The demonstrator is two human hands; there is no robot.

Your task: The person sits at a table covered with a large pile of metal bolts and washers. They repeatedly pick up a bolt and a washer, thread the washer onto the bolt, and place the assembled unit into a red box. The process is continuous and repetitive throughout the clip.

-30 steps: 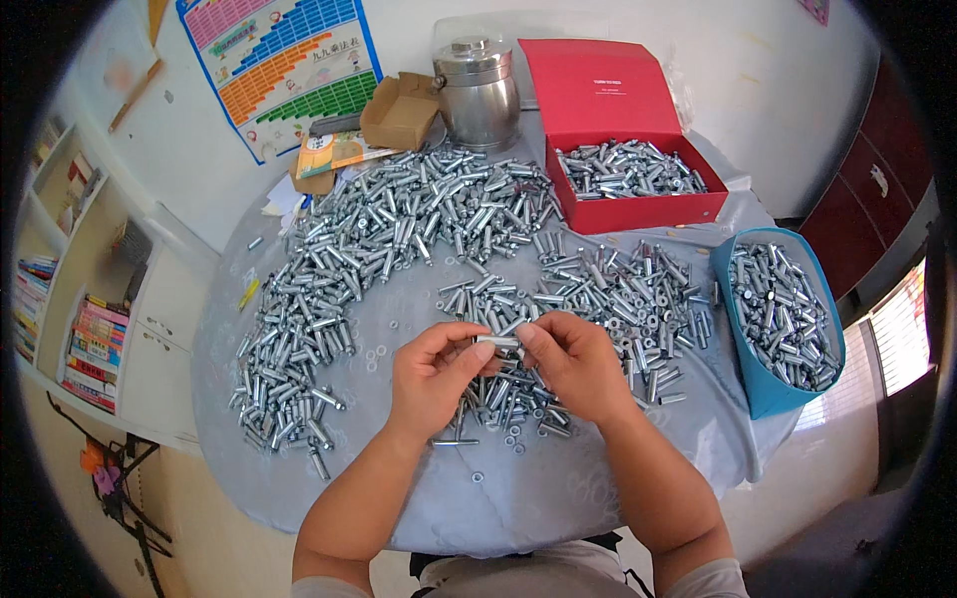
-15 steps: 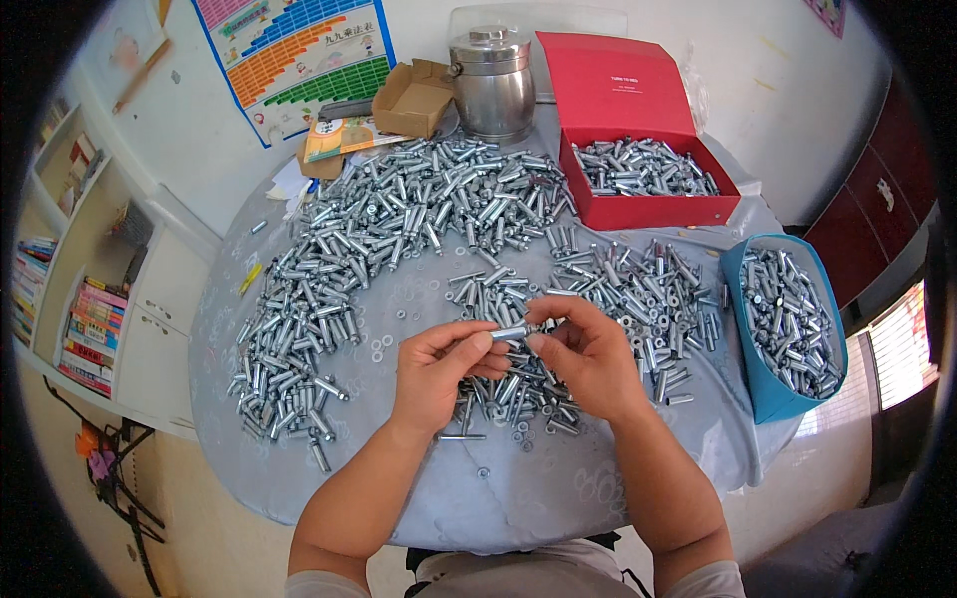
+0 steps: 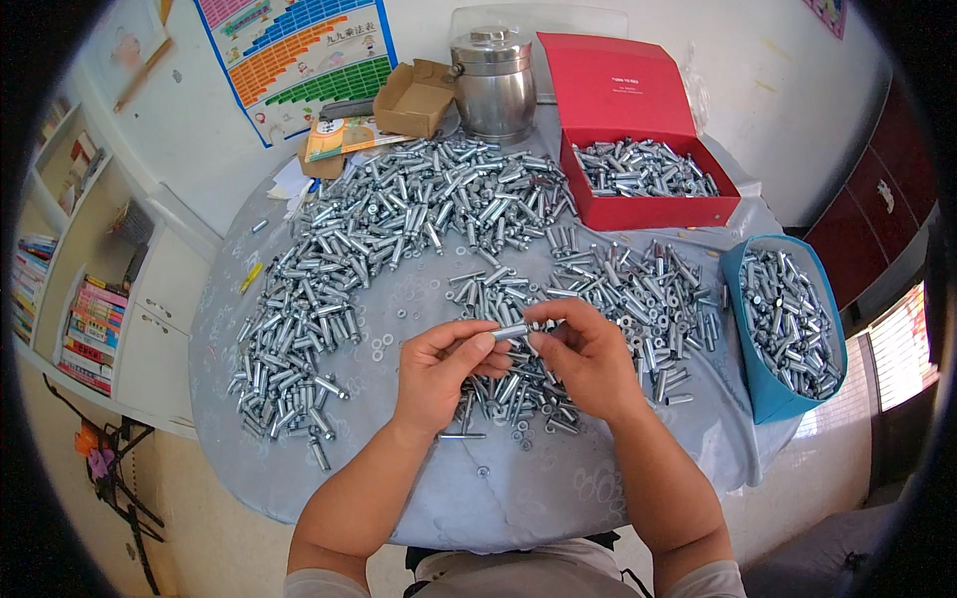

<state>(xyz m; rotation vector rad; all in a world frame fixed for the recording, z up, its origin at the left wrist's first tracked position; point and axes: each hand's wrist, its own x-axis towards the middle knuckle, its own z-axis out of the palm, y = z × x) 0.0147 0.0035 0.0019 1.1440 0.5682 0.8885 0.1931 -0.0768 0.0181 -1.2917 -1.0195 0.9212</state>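
Note:
Between my two hands lies one shiny metal sleeve anchor bolt [image 3: 511, 332], held roughly level above the near middle of the table. My left hand [image 3: 431, 371] pinches its left end between thumb and fingers. The thumb and forefinger of my right hand [image 3: 590, 361] close on the other end, where the fingers partly hide the tip. Under and behind the hands spreads a heap of bolts and washers [image 3: 638, 289]. A larger pile of similar anchor bolts [image 3: 429, 199] curves from the back of the table down its left side.
A red open-lidded box [image 3: 648, 211] full of bolts stands at the back right. At the right edge is a blue fabric bin [image 3: 783, 384], also filled. A steel canister [image 3: 493, 95] and a small cardboard box [image 3: 411, 105] stand behind the pile. Loose washers [image 3: 379, 349] dot the grey tablecloth.
Both hands have barely shifted, with the fingers still on the same bolt at nearly the same place. Nothing else on the table has moved.

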